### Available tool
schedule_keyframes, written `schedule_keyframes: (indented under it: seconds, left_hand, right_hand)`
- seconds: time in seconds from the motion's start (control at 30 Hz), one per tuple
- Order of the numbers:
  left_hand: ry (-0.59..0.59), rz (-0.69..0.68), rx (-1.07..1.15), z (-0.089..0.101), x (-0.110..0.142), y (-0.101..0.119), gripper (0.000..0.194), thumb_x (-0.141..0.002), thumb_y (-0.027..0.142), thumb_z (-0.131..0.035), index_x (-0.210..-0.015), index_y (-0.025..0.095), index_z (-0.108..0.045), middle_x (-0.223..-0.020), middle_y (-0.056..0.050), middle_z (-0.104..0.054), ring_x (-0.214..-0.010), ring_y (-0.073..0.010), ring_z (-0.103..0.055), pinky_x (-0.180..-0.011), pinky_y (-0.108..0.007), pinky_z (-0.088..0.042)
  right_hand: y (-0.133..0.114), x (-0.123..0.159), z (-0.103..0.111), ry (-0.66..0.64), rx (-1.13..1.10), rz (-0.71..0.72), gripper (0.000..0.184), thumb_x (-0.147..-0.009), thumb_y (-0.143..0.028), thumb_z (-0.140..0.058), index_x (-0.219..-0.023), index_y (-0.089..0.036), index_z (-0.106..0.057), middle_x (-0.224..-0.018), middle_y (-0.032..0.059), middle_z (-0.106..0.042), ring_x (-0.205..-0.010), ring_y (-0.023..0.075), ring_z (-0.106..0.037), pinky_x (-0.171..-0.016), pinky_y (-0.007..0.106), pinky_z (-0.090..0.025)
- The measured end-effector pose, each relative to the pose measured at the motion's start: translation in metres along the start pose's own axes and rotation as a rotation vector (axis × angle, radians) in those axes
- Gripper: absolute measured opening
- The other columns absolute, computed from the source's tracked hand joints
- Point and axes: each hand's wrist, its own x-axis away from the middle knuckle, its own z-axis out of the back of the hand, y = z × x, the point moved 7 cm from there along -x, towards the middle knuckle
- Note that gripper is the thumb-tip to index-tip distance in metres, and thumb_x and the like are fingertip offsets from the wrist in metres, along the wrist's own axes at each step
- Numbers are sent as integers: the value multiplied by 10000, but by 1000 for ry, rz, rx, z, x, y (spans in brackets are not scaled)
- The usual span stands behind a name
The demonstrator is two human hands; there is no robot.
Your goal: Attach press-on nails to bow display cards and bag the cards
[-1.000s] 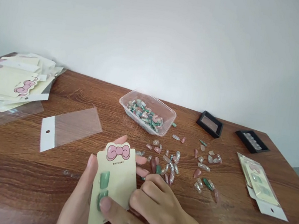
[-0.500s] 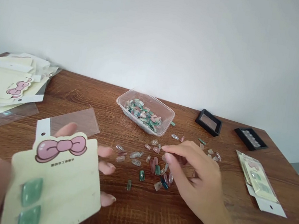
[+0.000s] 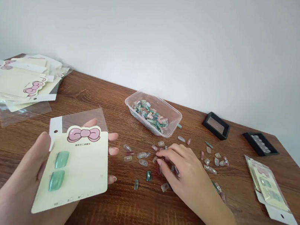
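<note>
My left hand [image 3: 23, 180] holds a cream display card [image 3: 87, 171] with a pink bow at its top, tilted toward me. Two green press-on nails [image 3: 56, 180] sit one above the other on the card's left side. My right hand [image 3: 186, 170] is low over loose press-on nails [image 3: 142, 162] in green, pink and clear shades. Its thumb and index finger are bent with a small gap between their tips, close to the small nails. Part of the pile is hidden under that hand.
A clear plastic tub [image 3: 174, 125] full of nails stands near the wall. Stacked bow cards [image 3: 16, 81] in clear sleeves lie at left. A sleeve [image 3: 93, 117] lies behind the held card. At right are two black frames [image 3: 216, 125] and a packaged card [image 3: 272, 189].
The held card has moved farther from the camera and shows more fully. My right hand has moved lower over the loose nails, and some nails near it have been shifted. The view has turned slightly left.
</note>
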Motion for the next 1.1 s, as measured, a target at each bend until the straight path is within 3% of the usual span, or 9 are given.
schedule_keyframes:
  seconds: [0.1,0.23,0.5,0.6,0.77,1.1]
  left_hand:
    - [2,-68,-106,-9,3,5,558,-988,435,-433,-1453,138,-516,-1293,-254,-684,-1039,-447,-720,-662,-599,-634]
    - [63,-65,-164,-10,2,9,549,-992,418,-432,-1479,172,-483,-1310,-236,-680,-1063,-432,-715,-687,-603,-634]
    - [40,-42,-122,-8,2,6,584,-997,411,-439,-1523,158,-410,-1335,-261,-654,-1087,-435,-706,-695,-599,-635]
    - [-2,-33,-106,-4,-1,3,602,-973,417,-501,-1521,182,-417,-1341,-248,-655,-1105,-451,-693,-702,-613,-631]
    - [-43,-81,-131,0,-5,5,550,-971,399,-495,-1442,116,-512,-1309,-279,-660,-1094,-474,-690,-666,-632,-623]
    - [19,-87,-162,-12,0,5,517,-989,381,-461,-1447,142,-498,-1305,-266,-672,-1070,-439,-711,-639,-562,-646]
  right_hand:
    - [6,0,1,-45,-28,-26,147,-995,-155,-517,-977,-236,-639,-942,18,-645,-901,211,-590,-839,403,-432]
    - [14,4,2,-144,-46,-70,98,-966,-176,-578,-928,-254,-624,-932,-3,-636,-899,205,-588,-866,409,-422]
    - [22,9,-4,-280,-40,-97,93,-909,-190,-674,-930,-260,-616,-938,-11,-630,-928,210,-586,-874,392,-419]
    - [22,7,-5,-265,-37,-79,78,-929,-211,-665,-915,-256,-603,-928,-13,-627,-916,207,-582,-875,386,-410]
    - [20,2,-3,-170,27,-47,101,-930,-196,-670,-902,-242,-585,-895,-11,-620,-877,211,-577,-861,388,-387]
    - [-1,-3,2,-1,74,122,86,-966,-169,-619,-897,-211,-592,-885,1,-639,-855,196,-572,-848,366,-372]
